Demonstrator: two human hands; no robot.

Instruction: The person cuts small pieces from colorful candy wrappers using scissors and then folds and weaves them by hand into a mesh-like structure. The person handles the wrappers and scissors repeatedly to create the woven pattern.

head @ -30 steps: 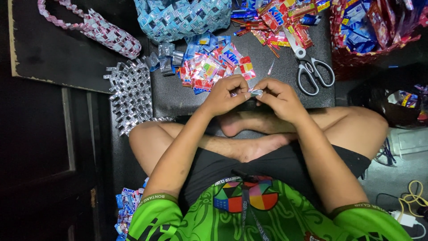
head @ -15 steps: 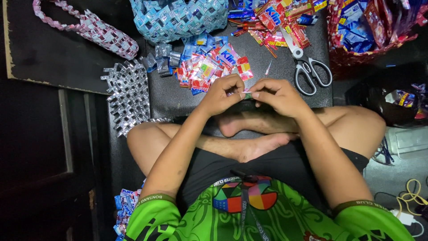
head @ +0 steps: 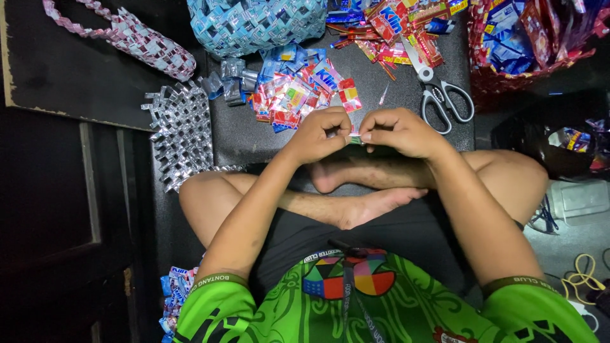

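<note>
Between the two hands, just above the crossed legs, a small folded wrapper strip (head: 354, 136) is pinched from both sides. Left hand (head: 321, 134): fingers curled tight, thumb and forefinger closed on the strip's left end. Right hand (head: 399, 132): likewise curled, fingertips closed on the right end. Most of the strip is hidden by the fingers; only a light sliver shows in the gap.

Step in hand, as judged: folding or creasing one strip into a link, of the kind that makes up the silver woven panel (head: 183, 130) to the left and the blue woven basket (head: 254, 25) ahead.

Surrounding stock: a loose pile of wrappers (head: 298, 95) lies just beyond the left hand; scissors (head: 441, 92) lie beyond the right hand, apart from it; a pink woven strap (head: 127, 38) rests on the dark board (head: 63, 82) at far left.

Next move, as judged: needs a firm two-sided pinch to keep the edges aligned while the crease is pressed flat. Slipping foil could let the fold spring open.
</note>
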